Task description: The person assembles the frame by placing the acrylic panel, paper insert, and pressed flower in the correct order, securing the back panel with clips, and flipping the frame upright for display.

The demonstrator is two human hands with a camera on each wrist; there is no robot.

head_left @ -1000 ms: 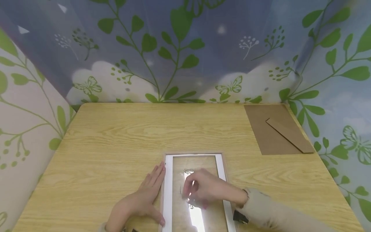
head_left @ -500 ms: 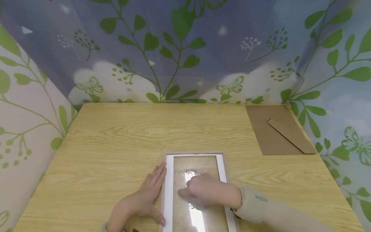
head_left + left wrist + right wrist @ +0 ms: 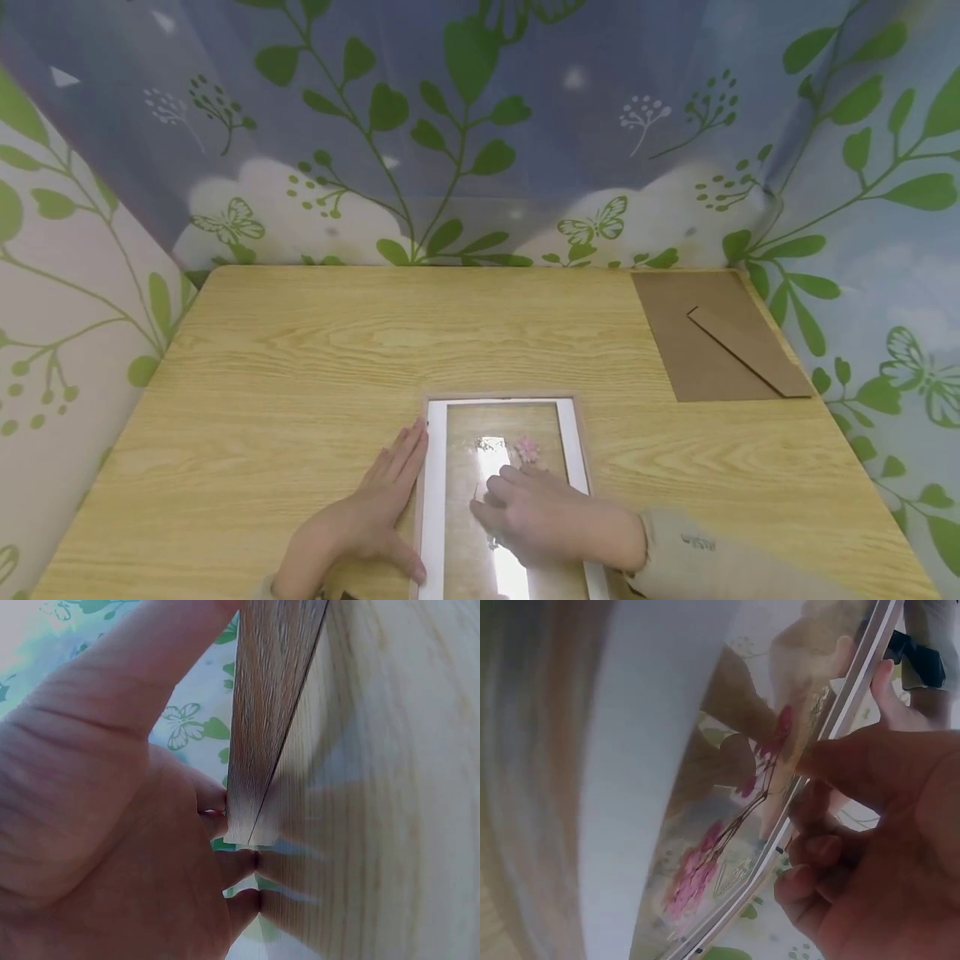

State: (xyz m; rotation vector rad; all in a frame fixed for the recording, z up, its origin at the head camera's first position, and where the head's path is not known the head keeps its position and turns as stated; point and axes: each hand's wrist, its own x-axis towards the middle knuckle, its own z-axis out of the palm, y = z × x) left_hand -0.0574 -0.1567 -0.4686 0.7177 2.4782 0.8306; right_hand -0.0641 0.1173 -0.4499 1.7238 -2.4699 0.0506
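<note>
A picture frame with a wood-grain edge, white inner border and clear pane lies near the table's front. My left hand rests along its left side; its fingers are straight and its thumb spread, and the left wrist view shows the palm beside the frame's edge. Over the pane, my right hand has curled fingers. The right wrist view shows its thumb and fingertips at the thin stem of a pink flower sprig, pinching it against the pane. In the head view only the pink bloom shows past the knuckles.
A brown backing board with an angled stand leg lies at the table's back right. Wood-grain tabletop surrounds the frame. Printed fabric with leaves and butterflies hangs behind the table and along both sides.
My right hand has turned over and lowered onto the pane, then drawn back slightly. The pink bloom now shows beyond its knuckles. My left hand has stayed at the frame's left side.
</note>
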